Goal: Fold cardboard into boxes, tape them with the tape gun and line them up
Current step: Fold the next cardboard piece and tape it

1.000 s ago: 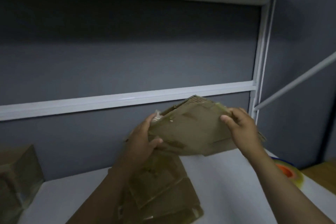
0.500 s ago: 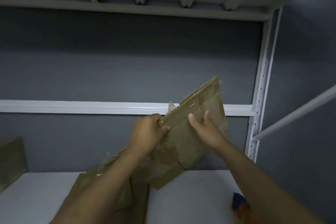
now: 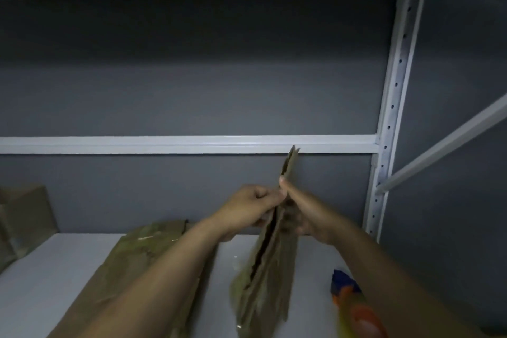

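Note:
I hold a flattened brown cardboard piece upright and edge-on above the white shelf surface. My left hand grips its left face near the top. My right hand grips the right face, thumb pressed on the top flap. A stack of flat cardboard lies on the shelf under my left forearm. A tape gun, blue and orange, lies at the lower right, partly behind my right arm.
A folded brown box stands at the far left by the grey back wall. A white upright post and a horizontal rail frame the shelf bay. Another shelf sits overhead.
The cardboard has turned from a broad, tilted face to a near-vertical, edge-on position. Both hands have come closer together around it. The view has also lifted and shifted.

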The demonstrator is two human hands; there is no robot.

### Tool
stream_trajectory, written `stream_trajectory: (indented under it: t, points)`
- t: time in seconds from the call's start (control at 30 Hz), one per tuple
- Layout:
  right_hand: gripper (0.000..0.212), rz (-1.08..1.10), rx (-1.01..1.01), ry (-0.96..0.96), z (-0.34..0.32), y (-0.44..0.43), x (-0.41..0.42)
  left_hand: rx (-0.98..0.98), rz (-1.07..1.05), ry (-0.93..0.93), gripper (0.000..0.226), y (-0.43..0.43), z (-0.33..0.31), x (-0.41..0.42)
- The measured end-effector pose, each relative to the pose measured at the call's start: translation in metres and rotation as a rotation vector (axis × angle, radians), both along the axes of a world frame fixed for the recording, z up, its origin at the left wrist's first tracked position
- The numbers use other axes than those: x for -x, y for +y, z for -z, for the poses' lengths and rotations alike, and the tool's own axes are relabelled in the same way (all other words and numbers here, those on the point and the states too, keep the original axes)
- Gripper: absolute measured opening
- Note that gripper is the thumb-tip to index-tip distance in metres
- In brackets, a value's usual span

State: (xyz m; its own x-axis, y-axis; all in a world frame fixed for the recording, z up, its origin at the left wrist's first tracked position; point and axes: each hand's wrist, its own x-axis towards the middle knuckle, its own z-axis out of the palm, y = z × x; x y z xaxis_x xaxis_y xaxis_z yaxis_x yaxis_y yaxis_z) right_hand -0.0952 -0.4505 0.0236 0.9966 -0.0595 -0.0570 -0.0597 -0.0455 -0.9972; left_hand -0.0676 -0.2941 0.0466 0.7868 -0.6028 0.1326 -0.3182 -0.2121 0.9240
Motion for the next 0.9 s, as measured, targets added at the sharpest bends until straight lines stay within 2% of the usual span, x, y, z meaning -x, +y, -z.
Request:
stream_trajectory:
  t: [0.07, 0.13, 0.23, 0.33, 0.4, 0.47, 0.53, 0.63, 0.7, 0.77, 0.83, 0.9]
  points:
    - [0.062, -0.034, 0.010, 0.013, 0.003, -0.001, 0.001, 0.045, 0.018, 0.074, 0.026, -0.005, 0.009, 0.001]
    - [0.047, -0.041, 0.071, -0.004, 0.003, -0.002, 0.001, 0.056, -0.023, 0.082, 0.022, -0.005, 0.017, -0.004]
    - [0.019, -0.010, 0.271, -0.026, 0.006, -0.002, 0.002, 0.018, -0.072, 0.083, 0.008, -0.001, 0.025, -0.015]
    - [0.018, 0.042, 0.478, -0.035, 0.014, -0.003, -0.002, -0.116, -0.163, 0.055, 0.006, 0.004, 0.032, -0.024]
    - [0.019, 0.090, 0.542, -0.059, 0.020, -0.003, -0.007, -0.152, -0.237, 0.024, 0.021, 0.008, 0.035, -0.027]
    - [0.019, 0.141, 0.571, -0.111, 0.023, -0.003, -0.012, -0.201, -0.322, -0.055, 0.059, 0.013, 0.038, -0.033]
    - [0.020, 0.169, 0.598, -0.168, 0.025, -0.005, -0.017, -0.265, -0.364, -0.129, 0.074, 0.020, 0.040, -0.040]
    - [0.030, 0.162, 0.660, -0.179, 0.028, -0.011, -0.023, -0.250, -0.344, -0.012, 0.061, 0.026, 0.042, -0.043]
    - [0.042, 0.210, 0.738, -0.161, 0.027, -0.018, -0.025, -0.241, -0.385, -0.030, 0.052, 0.029, 0.044, -0.050]
    - [0.034, 0.292, 0.868, -0.130, 0.018, -0.029, -0.021, -0.234, -0.474, -0.096, 0.057, 0.037, 0.046, -0.062]
    - [0.023, 0.364, 0.911, -0.075, 0.011, -0.043, -0.013, -0.268, -0.569, -0.165, 0.063, 0.047, 0.051, -0.077]
    - [0.022, 0.396, 0.954, -0.060, 0.011, -0.050, -0.008, -0.383, -0.592, -0.224, 0.061, 0.053, 0.059, -0.084]
